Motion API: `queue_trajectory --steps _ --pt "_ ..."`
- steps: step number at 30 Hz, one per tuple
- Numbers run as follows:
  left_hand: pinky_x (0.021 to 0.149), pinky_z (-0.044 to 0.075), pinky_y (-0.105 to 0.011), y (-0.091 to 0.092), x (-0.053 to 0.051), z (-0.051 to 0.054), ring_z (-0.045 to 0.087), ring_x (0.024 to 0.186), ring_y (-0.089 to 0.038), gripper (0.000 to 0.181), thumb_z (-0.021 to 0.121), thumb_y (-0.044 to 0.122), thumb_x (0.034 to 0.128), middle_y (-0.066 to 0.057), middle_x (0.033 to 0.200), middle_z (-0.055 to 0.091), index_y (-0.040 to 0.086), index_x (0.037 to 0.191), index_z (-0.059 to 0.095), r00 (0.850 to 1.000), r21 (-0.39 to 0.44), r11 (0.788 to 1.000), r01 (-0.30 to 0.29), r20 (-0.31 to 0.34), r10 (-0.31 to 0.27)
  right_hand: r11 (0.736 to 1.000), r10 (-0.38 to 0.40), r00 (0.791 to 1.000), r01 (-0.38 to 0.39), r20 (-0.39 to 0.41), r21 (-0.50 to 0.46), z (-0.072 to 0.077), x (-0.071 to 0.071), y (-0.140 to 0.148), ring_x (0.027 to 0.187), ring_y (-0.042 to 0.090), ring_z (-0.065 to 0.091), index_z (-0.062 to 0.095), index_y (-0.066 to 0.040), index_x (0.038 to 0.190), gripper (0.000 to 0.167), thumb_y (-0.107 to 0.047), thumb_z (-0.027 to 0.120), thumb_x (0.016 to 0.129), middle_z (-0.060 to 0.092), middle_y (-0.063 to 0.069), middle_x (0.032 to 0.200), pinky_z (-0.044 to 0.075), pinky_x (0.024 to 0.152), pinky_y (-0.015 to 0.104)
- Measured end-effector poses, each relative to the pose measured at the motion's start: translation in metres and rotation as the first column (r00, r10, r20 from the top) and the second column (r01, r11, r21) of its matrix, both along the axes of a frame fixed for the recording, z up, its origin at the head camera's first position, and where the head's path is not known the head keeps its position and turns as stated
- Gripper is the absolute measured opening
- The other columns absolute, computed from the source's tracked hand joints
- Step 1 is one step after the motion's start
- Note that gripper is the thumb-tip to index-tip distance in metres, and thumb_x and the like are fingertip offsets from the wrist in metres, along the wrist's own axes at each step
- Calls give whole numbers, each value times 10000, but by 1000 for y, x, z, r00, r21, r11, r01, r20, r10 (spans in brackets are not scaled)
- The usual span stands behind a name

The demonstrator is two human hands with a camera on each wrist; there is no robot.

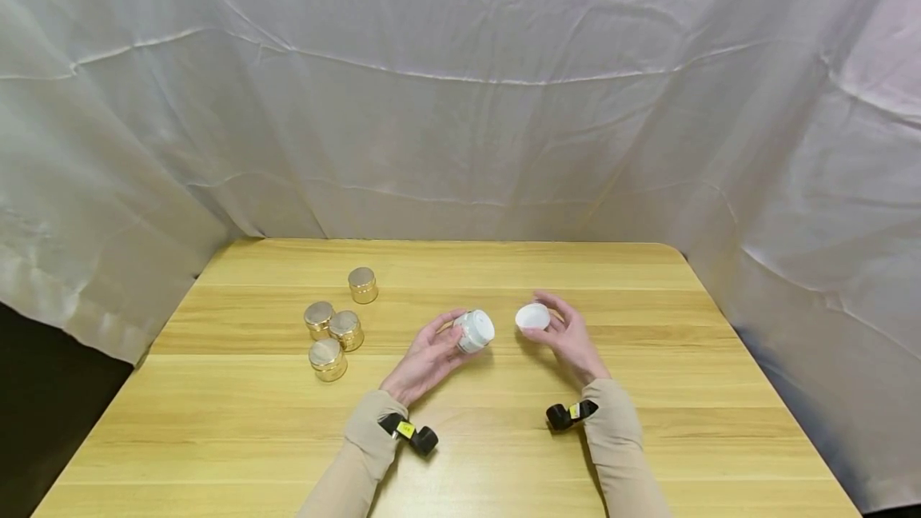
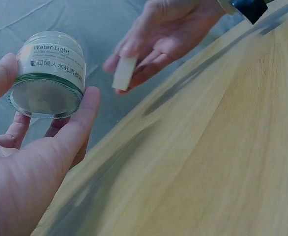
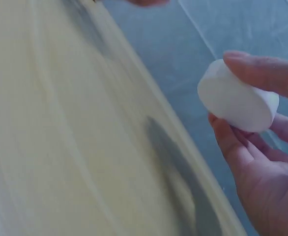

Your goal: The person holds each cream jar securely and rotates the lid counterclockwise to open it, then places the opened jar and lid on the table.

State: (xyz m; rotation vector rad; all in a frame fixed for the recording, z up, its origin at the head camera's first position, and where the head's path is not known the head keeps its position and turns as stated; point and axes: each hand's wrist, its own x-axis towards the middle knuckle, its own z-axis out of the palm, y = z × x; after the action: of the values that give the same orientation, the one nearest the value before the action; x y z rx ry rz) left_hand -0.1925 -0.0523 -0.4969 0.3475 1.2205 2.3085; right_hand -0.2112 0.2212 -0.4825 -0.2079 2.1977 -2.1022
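Observation:
My left hand [image 1: 432, 354] grips a small clear glass cream jar [image 2: 48, 73] with a "Water Light" label, tilted above the table with its white top [image 1: 484, 327] facing right. Thumb and fingers go round the jar's side. To the right, my right hand [image 1: 572, 338] pinches a round white lid [image 1: 532, 316] by its rim, held apart from the jar. In the right wrist view the lid [image 3: 237, 98] shows its smooth outer face between thumb and fingers.
Several gold-lidded jars stand left of my left hand: one [image 1: 363, 284] further back, the others, such as this jar [image 1: 327, 359], grouped nearer. The wooden table [image 1: 683, 454] ends at grey curtains [image 1: 446, 142] behind and at the sides.

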Motion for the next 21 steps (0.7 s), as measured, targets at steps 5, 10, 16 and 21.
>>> queue_trajectory --steps 5,10,16,21 --pt "1165 458 -393 0 0 0 516 1285 -196 627 563 129 1017 -143 1484 381 29 1538 228 1000 -3 1000 -10 4 10 990 -85 996 82 21 111 -5 -3 12 1400 423 453 277 51 1542 814 69 713 855 327 300 1556 504 1027 146" --pt "1155 470 -372 0 0 0 520 1278 -189 612 564 75 1009 -107 1453 421 35 1535 254 1000 -23 999 -23 20 24 975 -129 991 122 26 188 -11 -7 20 1452 467 363 247 50 1553 827 79 704 864 298 315 1583 392 1182 379" --pt "1146 475 -331 2 0 0 490 1296 -214 672 629 39 961 -155 1503 358 16 1533 277 999 -46 998 -40 17 41 934 -202 977 212 -63 288 -17 -18 28 1449 466 367 294 100 1516 819 74 744 831 423 353 1472 291 1256 490" --pt "1123 489 -288 2 -1 -2 501 1274 -210 705 652 10 933 -176 1504 341 -3 1535 284 999 -71 996 -54 3 54 897 -212 971 239 -114 371 -19 -26 34 1428 465 402 301 107 1507 838 49 769 815 486 338 1413 297 1260 497"
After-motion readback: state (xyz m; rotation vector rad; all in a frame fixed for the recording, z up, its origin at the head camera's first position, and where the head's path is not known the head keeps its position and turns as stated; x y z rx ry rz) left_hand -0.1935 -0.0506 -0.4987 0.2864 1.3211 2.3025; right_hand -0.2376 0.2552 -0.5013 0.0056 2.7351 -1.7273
